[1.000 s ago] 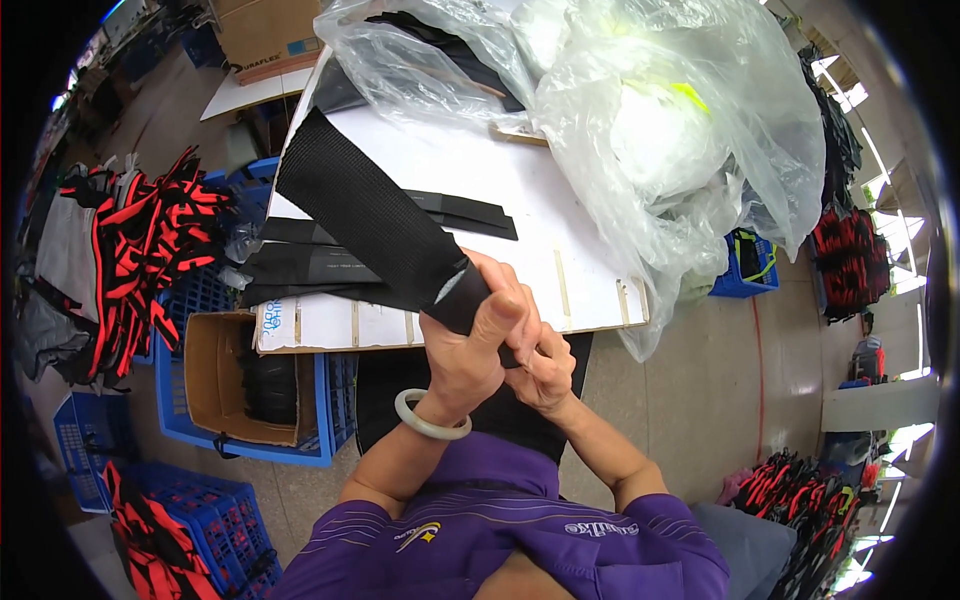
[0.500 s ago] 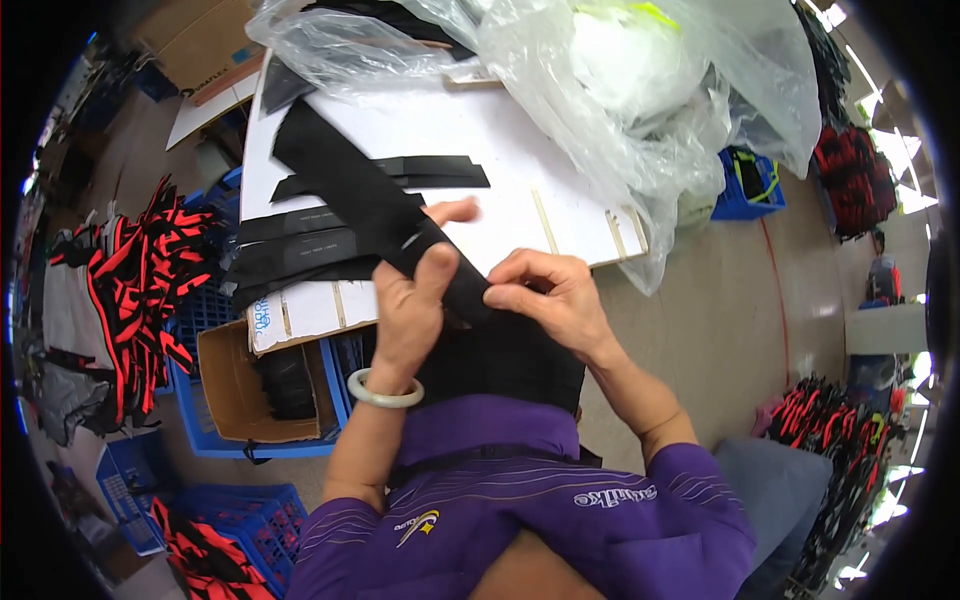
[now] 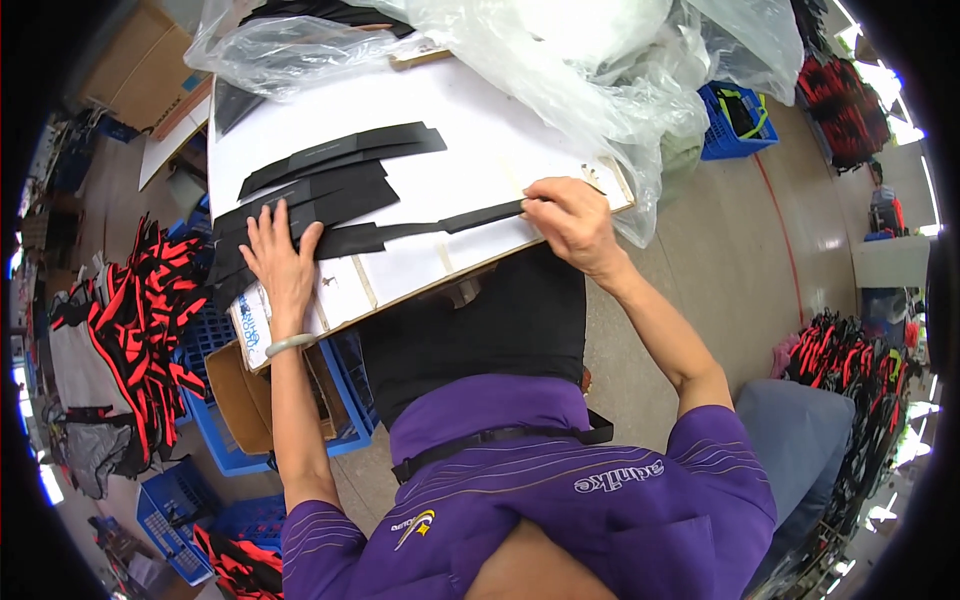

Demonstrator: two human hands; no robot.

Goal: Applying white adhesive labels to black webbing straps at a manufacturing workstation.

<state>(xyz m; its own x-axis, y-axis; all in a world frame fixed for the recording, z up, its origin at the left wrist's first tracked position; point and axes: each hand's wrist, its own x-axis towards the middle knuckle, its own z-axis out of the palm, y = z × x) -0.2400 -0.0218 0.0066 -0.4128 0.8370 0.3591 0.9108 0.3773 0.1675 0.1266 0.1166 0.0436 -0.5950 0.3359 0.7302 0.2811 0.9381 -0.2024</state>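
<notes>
My left hand [image 3: 283, 265] lies on the white tabletop [image 3: 480, 110] with its fingers spread, pressing flat on overlapping black fabric strips [image 3: 350, 193]. My right hand [image 3: 575, 228] pinches the right end of a narrow black strip [image 3: 478, 216] near the table's front right corner. That narrow strip runs left along the near edge towards the pieces beside my left hand; whether it is joined to them I cannot tell. Farther back lies another group of black strips [image 3: 345, 152], touched by neither hand. A pale bangle [image 3: 290, 345] circles my left wrist.
Crumpled clear plastic bags [image 3: 590, 80] cover the table's back right and hang over its side. Below the near left corner, a cardboard box [image 3: 240, 400] sits in a blue crate [image 3: 352, 400]. Red-and-black pieces [image 3: 150, 310] are heaped at left. Another blue crate [image 3: 735, 125] stands at right.
The broad black strip held up between both hands is now down on the table. My left hand has moved left and opened flat; my right hand has moved right and forward, pinching a strip's end.
</notes>
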